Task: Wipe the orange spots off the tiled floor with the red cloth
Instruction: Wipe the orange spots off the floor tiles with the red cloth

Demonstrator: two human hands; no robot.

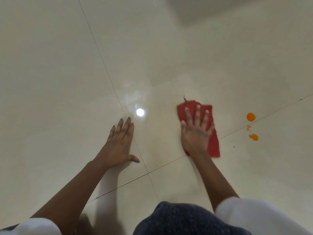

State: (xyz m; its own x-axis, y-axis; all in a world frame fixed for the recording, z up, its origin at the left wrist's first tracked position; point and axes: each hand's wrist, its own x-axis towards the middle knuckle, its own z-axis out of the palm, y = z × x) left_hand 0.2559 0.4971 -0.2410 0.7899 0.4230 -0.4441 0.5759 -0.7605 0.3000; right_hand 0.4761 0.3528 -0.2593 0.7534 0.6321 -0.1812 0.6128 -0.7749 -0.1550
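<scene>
While pinned under right hand (196, 131), red cloth (214, 145) position: centre right of frame, flat on tiled floor (67, 82); short of the spots.
Right fingers: straight, spread wide, pressing flat on the cloth; no pinch, no curl.
Left hand (120, 145): centre left of frame, flat on bare tile as a prop; fingers straight and close together, thumb out to the side; holding nothing.
Orange spots: right of frame; large round blob (251, 117) uppermost; second blob (254, 137) below it; faint smear (248, 127) between; tiny speck (233, 146) nearest the cloth.
Key relation: spots directly to the right of the right-hand fingers, apart from the cloth's right edge; speck closest to the cloth's lower right corner.
Cloth long axis: upper left to lower right, roughly in line with the forearm; broadside on to the spots; judged favourable for a sideways sweep.
Nearer hand: right, plainly; left well apart on the far side.
Edges: dark grout line (271, 114) crossing between the two blobs; judged a likely trap for residue.
Room: only bare glossy tile between cloth and spots; right border of frame close beyond the blobs; knee (186, 219) in dark fabric at bottom centre, out of the path.
Progress (judgement): none of the visible spots wiped yet.
</scene>
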